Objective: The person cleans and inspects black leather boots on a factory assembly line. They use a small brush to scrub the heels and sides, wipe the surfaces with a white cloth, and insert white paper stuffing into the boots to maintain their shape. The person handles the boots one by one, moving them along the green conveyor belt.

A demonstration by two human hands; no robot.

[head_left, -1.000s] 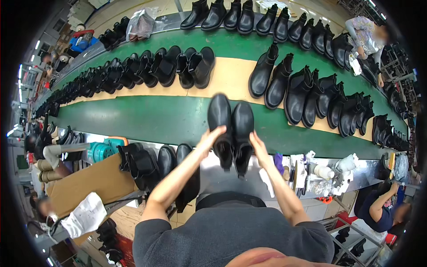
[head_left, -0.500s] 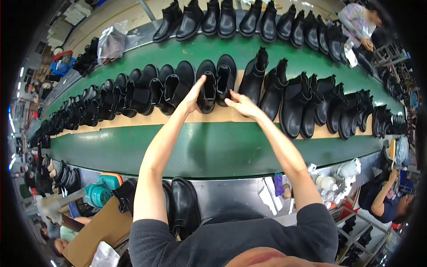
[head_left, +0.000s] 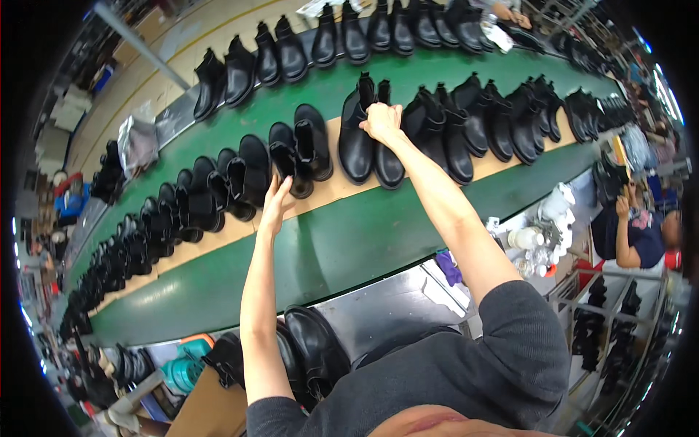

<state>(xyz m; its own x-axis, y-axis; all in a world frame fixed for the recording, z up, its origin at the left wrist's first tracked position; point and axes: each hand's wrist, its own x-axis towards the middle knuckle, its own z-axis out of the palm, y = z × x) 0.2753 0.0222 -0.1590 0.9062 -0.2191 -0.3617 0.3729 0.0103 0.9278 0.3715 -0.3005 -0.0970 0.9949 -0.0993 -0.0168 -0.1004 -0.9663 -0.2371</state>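
Observation:
A long row of black ankle boots stands on tan cardboard (head_left: 338, 190) over the green table surface (head_left: 349, 222). My right hand (head_left: 382, 121) is closed at the top of a boot (head_left: 389, 164), its fingers curled around the upper edge. Another boot (head_left: 355, 142) stands upright just left of it. My left hand (head_left: 272, 205) is low beside the heel of a boot (head_left: 301, 183) whose opening faces me. Its fingers are stretched out, thumb apart, at or very near that heel. A further boot (head_left: 313, 142) sits beside it.
More black boots (head_left: 291, 54) line the far metal ledge, near a plastic-wrapped bundle (head_left: 138, 142). On the near side are a pair of black boots (head_left: 317, 346), a teal machine (head_left: 183, 368), a purple cloth (head_left: 448, 268) and white bottles (head_left: 526, 238). A co-worker (head_left: 633, 226) sits at the right.
The view has turned and shifted. My right hand has moved from beside the left-hand pair to the top of a boot in the right-hand group. My left hand has dropped lower, toward a heel.

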